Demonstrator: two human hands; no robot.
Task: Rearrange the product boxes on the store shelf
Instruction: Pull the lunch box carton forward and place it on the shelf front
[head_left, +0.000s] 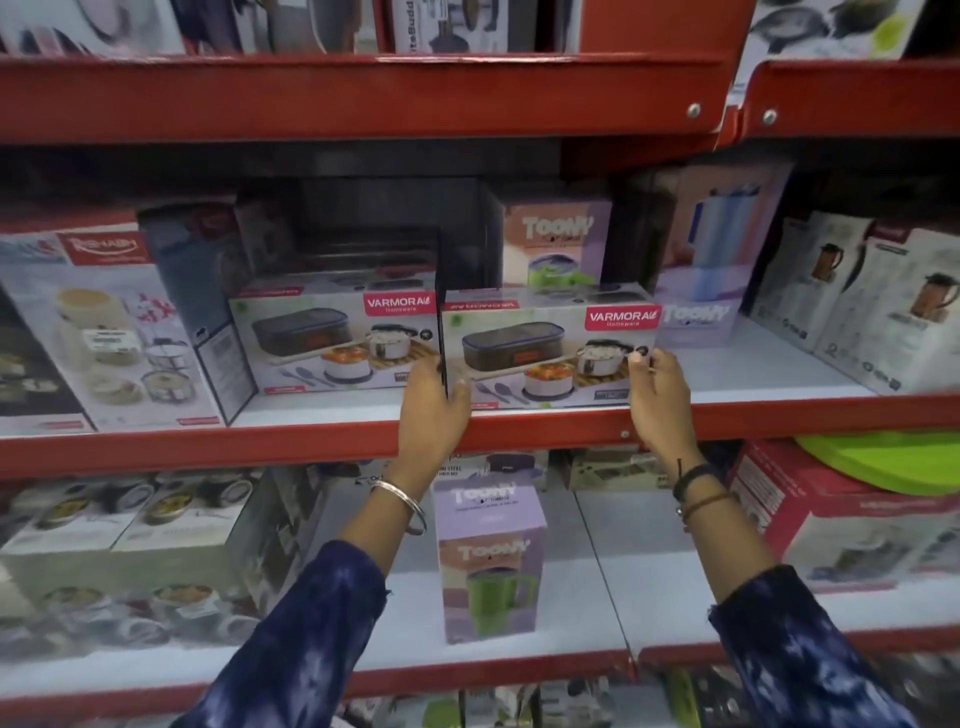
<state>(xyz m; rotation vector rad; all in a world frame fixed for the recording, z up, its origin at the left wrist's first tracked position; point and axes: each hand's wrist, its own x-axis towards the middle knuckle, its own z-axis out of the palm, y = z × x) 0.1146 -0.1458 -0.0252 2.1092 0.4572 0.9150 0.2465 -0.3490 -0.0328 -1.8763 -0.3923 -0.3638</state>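
A Varmora lunch-box carton (545, 353) stands at the front of the middle shelf (779, 410). My left hand (434, 410) grips its lower left corner and my right hand (657, 395) holds its right edge. A second, identical Varmora carton (332, 343) sits just to its left, almost touching. Behind them stands a lilac Toony box (558, 239), with another Toony box (698, 291) to the right.
A Rishabh carton (104, 332) fills the shelf's left end; jug boxes (883, 306) stand at the right. On the lower shelf a Toony mug box (491, 561) stands alone, with a red carton (831, 525) and green lids (883, 462) to the right. The red upper shelf (363, 98) overhangs.
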